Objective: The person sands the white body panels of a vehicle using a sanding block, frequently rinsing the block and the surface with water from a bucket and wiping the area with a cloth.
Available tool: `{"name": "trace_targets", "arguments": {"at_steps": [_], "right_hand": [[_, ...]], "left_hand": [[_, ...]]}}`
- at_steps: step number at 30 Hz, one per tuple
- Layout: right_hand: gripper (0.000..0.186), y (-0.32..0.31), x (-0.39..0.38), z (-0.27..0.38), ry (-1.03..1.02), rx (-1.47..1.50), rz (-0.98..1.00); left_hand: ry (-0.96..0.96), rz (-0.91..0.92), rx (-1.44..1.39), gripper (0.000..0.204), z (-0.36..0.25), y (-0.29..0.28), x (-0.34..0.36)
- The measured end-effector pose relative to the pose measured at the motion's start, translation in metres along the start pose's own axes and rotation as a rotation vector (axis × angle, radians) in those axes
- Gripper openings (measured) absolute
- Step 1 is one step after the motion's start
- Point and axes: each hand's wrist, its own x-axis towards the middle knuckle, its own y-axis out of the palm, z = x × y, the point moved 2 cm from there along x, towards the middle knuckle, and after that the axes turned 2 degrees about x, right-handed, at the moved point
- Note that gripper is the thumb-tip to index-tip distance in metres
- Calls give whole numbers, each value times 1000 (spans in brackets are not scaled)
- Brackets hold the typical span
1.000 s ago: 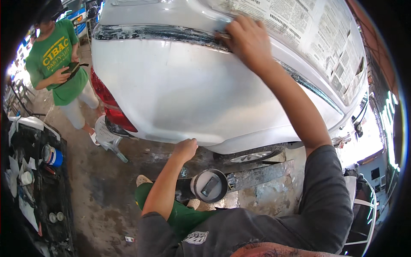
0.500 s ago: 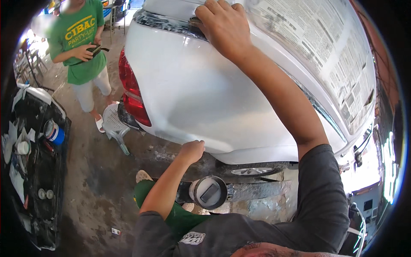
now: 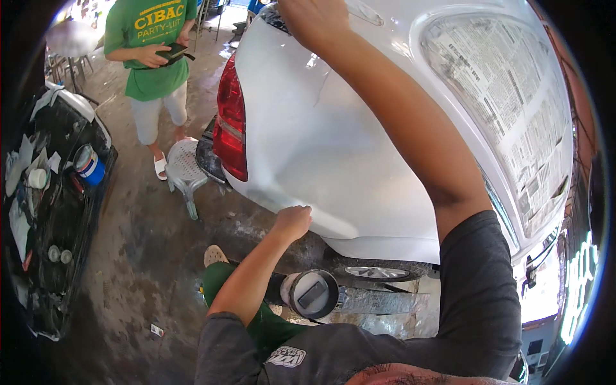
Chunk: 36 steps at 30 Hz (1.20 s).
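Observation:
The white car has a red tail light, a dark trim strip along the top and newspaper masking its window. My right hand reaches to that strip at the frame's upper edge, closed, its fingertips and whatever they hold out of sight. My left hand rests closed against the lower body panel, fingertips hidden. Below it stands a round container of greyish liquid with a dark block inside.
Another person in green stands left, holding a dark object. A plastic stool sits by the bumper. A black bench at left carries a blue can, papers and jars. The car's wheel is beside the container.
My right hand has moved left and up along the trim strip toward the tail end. The view has shifted, so surroundings at left appear higher and farther right. My left hand stays against the panel.

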Motion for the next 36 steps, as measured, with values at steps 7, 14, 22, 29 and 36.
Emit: {"name": "trace_targets", "arguments": {"at_steps": [7, 14, 22, 29, 36], "right_hand": [[33, -4, -22, -12, 18, -83, 48], [30, 15, 7, -5, 10, -179, 129], [27, -52, -81, -48, 36, -26, 24], [32, -113, -171, -108, 82, -130, 125], [27, -204, -255, -129, 235, -27, 257]], "left_hand": [[-49, -25, -25, 27, 10, -20, -4], [-80, 38, 0, 27, 18, -11, 6], [-101, 111, 33, 29, 28, -8, 10], [-63, 137, 44, 29, 23, -5, 13], [-33, 175, 95, 29, -1, 3, 14]]}}
